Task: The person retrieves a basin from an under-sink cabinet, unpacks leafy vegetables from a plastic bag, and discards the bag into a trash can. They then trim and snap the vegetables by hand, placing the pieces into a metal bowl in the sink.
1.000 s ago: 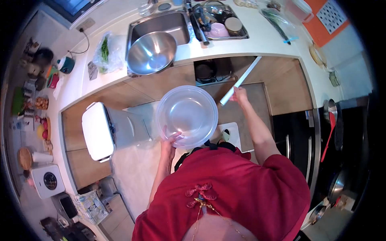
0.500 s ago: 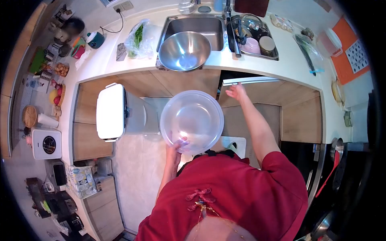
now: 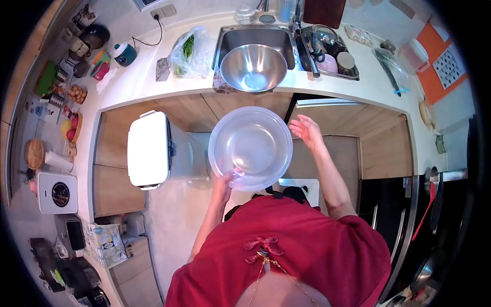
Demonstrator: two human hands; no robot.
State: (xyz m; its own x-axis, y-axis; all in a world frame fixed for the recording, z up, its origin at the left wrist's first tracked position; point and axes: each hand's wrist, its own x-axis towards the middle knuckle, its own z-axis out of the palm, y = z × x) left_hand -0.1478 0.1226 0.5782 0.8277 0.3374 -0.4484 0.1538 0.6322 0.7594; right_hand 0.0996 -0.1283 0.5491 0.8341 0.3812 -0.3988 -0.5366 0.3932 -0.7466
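Observation:
A translucent plastic basin (image 3: 250, 140) is held in front of my body, its round mouth facing up towards me. My left hand (image 3: 224, 185) grips its near-left rim, with the thumb over the inside and the other fingers partly hidden. Just right of the basin, my right hand (image 3: 308, 132) has its fingers stretched out and holds nothing. Beyond it is a wooden cabinet door (image 3: 337, 116) with a pale strip along its top and a dark gap at its left. A steel bowl (image 3: 254, 69) rests on the counter's front edge, partly over the sink.
A white-lidded bin (image 3: 148, 150) stands on the floor to the left. Behind the steel bowl is the sink (image 3: 255, 35); a dish rack (image 3: 353, 78) with pots and cups sits to its right. A bag of green vegetables (image 3: 188, 53) lies left of the sink.
My right hand has come away from the top of the cabinet door and back towards the basin. The door now looks more closed. The basin stays in my left hand.

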